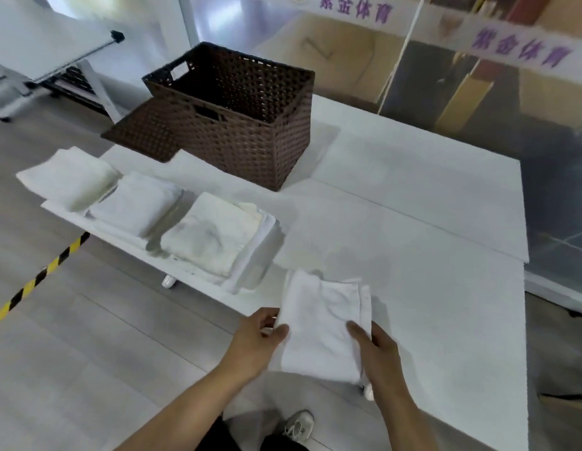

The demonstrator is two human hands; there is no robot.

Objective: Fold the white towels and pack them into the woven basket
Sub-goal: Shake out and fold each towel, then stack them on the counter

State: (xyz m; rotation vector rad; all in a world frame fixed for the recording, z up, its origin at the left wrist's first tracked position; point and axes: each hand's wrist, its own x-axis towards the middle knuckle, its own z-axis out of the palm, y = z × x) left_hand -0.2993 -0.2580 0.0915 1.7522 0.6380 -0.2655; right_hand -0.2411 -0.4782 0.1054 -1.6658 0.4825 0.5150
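Three stacks of folded white towels point(143, 206) line left table edge, flat brown woven lid point(143, 131) behind, open dark-brown woven basket point(237, 115) beside it. Near edge: left hand point(257, 340) pinches folded white towel point(322, 323), right hand point(377, 349) grips opposite side, fingertips hidden underneath. White table point(413, 222), frame kinda blurry.

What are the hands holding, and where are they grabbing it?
Both hands hold one folded white towel on the table. The left hand pinches its left edge; the right hand grips its right edge, near the front.
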